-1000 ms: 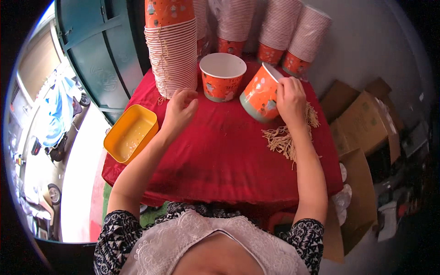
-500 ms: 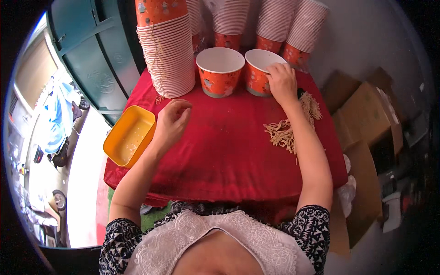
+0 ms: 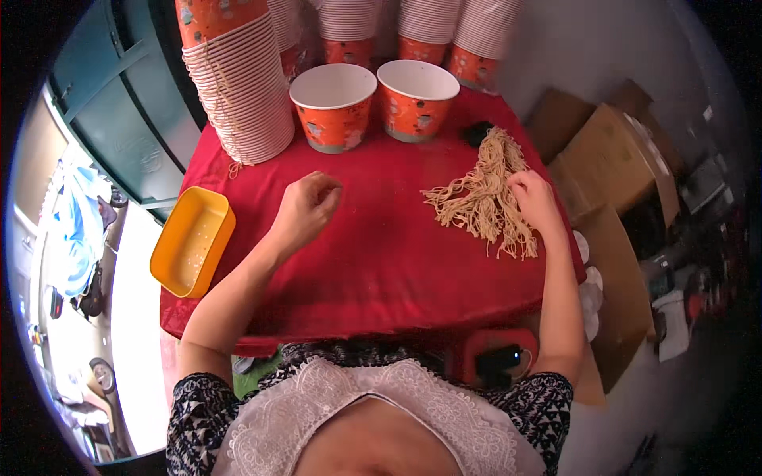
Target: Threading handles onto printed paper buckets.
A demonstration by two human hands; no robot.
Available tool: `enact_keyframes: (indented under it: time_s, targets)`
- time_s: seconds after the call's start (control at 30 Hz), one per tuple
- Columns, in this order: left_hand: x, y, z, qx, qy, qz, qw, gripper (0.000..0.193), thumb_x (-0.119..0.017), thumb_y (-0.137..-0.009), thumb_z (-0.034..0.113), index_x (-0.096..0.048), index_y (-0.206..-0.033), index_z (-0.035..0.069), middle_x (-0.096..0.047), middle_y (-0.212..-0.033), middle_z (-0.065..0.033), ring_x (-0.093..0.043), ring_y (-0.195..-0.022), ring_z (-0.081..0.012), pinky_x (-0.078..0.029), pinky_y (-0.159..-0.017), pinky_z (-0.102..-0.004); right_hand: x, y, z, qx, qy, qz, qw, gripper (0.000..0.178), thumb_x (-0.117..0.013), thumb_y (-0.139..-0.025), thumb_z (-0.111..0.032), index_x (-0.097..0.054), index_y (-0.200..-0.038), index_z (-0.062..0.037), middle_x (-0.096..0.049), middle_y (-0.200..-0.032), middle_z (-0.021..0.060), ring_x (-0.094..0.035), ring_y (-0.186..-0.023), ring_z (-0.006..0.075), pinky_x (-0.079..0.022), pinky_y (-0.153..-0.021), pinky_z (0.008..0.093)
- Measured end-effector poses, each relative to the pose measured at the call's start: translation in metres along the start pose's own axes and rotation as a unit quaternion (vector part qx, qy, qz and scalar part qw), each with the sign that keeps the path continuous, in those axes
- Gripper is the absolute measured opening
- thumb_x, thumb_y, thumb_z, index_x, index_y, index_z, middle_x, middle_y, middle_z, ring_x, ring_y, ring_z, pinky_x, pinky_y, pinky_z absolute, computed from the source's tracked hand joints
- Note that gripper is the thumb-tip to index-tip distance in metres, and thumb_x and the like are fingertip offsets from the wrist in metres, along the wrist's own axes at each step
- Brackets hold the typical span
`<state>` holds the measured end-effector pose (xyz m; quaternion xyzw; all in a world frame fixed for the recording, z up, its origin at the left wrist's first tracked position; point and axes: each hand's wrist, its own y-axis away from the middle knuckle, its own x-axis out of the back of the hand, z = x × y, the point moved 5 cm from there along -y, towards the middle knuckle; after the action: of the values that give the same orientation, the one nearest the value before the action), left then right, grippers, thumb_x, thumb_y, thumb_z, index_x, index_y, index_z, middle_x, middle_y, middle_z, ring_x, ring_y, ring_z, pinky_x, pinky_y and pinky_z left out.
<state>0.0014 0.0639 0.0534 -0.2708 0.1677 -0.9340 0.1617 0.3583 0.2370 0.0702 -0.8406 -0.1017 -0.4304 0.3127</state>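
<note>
A loose bundle of beige strings [image 3: 488, 186] lies fanned out on the right side of the red tablecloth. At its right edge is my right hand [image 3: 538, 205], fingers pinched together on some of the strings. My left hand [image 3: 305, 208] hovers over the left middle of the cloth, its fingers curled in toward the thumb; whatever it holds, if anything, is hidden. Beyond the hands, two orange paper buckets with white insides stand upright side by side, a left bucket [image 3: 333, 111] and a right bucket [image 3: 417, 103].
A tall stack of nested paper buckets [image 3: 242, 95] rises at the back left, with strings hanging down it. More wrapped stacks [image 3: 425, 24] line the back. A yellow plastic tub [image 3: 164, 266] sits at the left edge. Cardboard boxes [image 3: 615, 170] lie right of the table [image 3: 381, 278].
My right hand has left the right bucket's rim and come down to the strings. My left hand stays curled over the cloth. The whole view has shifted.
</note>
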Motion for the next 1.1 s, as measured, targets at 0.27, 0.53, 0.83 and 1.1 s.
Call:
enact_keyframes:
  time_s: [0.27,0.53,0.83,1.1]
  targets:
    - [-0.08,-0.022,0.028,-0.21,-0.19,-0.095,0.954,0.013,-0.063,-0.077,0.014,-0.066,-0.077,0.001,-0.064,-0.08,-0.0182,-0.059,-0.084,-0.0344,-0.044,-0.084,-0.0423,-0.021,0.007,0.054,-0.235,0.038,-0.047,0.97,0.039,-0.055,-0.088,-0.037,-0.065,-0.094,-0.0005,-0.066,-0.09,0.0192,-0.064,-0.083,0.0323,-0.048,-0.074,0.043]
    - [-0.173,-0.039,0.041,-0.245,-0.23,-0.075,0.939,0.021,-0.066,-0.073,0.023,-0.065,-0.075,0.002,-0.062,-0.083,-0.0176,-0.053,-0.095,-0.0348,-0.041,-0.088,-0.0422,-0.053,-0.004,0.013,-0.227,0.137,-0.107,0.958,0.044,-0.066,-0.078,-0.042,-0.068,-0.093,-0.0001,-0.066,-0.098,0.0247,-0.063,-0.101,0.0382,-0.049,-0.083,0.0458]
    - [-0.185,-0.036,0.048,-0.222,-0.208,-0.196,0.932,0.028,-0.069,-0.072,0.019,-0.062,-0.091,-0.001,-0.055,-0.112,-0.0197,-0.041,-0.118,-0.0386,-0.039,-0.099,-0.0467,-0.03,0.006,0.077,-0.179,-0.05,0.017,0.982,0.013,-0.052,-0.077,-0.006,-0.06,-0.077,0.0032,-0.061,-0.073,0.0238,-0.061,-0.071,0.0379,-0.045,-0.064,0.0442]
    - [-0.153,-0.018,0.061,-0.231,-0.005,-0.245,0.942,0.027,-0.064,-0.078,0.024,-0.062,-0.07,-0.002,-0.062,-0.081,-0.017,-0.056,-0.096,-0.035,-0.044,-0.087,-0.0432,0.015,0.012,0.054,-0.221,0.367,0.082,0.9,0.019,-0.058,-0.085,-0.015,-0.067,-0.097,-0.0032,-0.058,-0.109,0.0182,-0.053,-0.105,0.0354,-0.045,-0.087,0.0447]
